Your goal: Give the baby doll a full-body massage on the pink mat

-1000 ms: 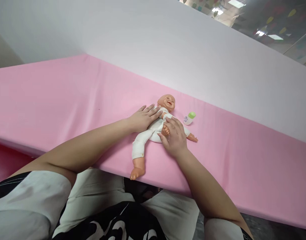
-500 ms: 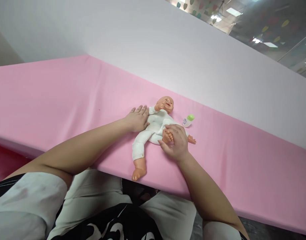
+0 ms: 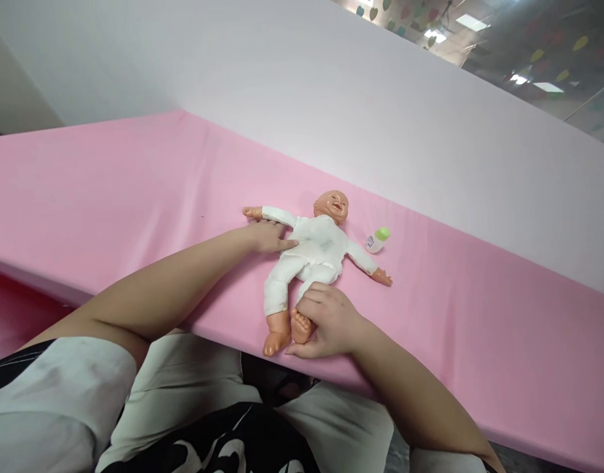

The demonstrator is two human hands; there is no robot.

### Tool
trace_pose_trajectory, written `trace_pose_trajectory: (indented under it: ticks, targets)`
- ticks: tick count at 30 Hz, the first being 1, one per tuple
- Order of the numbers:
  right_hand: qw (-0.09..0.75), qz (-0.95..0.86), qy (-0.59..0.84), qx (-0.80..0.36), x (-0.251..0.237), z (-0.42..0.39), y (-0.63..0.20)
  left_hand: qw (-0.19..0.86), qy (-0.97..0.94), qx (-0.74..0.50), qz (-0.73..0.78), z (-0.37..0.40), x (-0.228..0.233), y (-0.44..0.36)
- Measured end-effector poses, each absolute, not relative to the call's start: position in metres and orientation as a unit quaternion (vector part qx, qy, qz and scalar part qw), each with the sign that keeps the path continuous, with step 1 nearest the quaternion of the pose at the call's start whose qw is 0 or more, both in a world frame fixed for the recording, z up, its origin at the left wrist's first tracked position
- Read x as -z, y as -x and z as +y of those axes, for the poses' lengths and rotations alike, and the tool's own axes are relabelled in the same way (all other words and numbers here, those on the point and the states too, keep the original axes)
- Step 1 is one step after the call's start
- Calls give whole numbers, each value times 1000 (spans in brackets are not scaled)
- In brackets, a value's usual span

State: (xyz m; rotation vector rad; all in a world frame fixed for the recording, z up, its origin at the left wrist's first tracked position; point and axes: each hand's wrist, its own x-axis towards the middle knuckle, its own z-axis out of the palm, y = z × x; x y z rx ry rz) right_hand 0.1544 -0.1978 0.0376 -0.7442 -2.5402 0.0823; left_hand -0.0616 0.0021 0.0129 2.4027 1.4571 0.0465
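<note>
A baby doll (image 3: pixel 316 244) in a white cloth suit lies on its back on the pink padded surface (image 3: pixel 104 197), head away from me and feet near the front edge. My left hand (image 3: pixel 271 238) rests flat at the doll's side, thumb stretched onto its torso. The doll's outstretched arm partly covers my other left fingers. With its fingers wrapped round the lower leg, my right hand (image 3: pixel 331 322) grips the doll near the foot (image 3: pixel 300 326), toes showing. The doll's other leg lies straight beside it.
A small toy bottle (image 3: pixel 377 240) with a green cap lies beyond the doll's arm, on the right. Behind the pink surface stands a white wall (image 3: pixel 282 85), with a window (image 3: pixel 518 59) above at the right. My legs are below the front edge.
My right hand has drawn the doll's raised leg down toward the front edge, straightening it. The doll's arm by my left hand has swung outward, away from its head, across my fingers.
</note>
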Motion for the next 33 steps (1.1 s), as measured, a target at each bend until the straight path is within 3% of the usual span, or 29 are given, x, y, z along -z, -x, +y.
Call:
trace_pose_trajectory:
  ticks: [4, 12, 19, 26, 33]
  targets:
    - [205, -938, 279, -23, -34, -198, -154, 156, -846, -17, 509, -1, -21, 60]
    - [377, -899, 216, 49, -47, -194, -168, 44, -874, -106, 472, -18, -31, 46]
    - [361, -860, 337, 128, -41, -169, -181, -10, -921, -106, 374, -33, -31, 27]
    - [402, -796, 443, 89, -25, -133, -201, -15, -932, -100, 348, -34, -27, 26]
    - [419, -791, 439, 76, -28, -133, -205, 1, -943, -116, 313, -36, -27, 23]
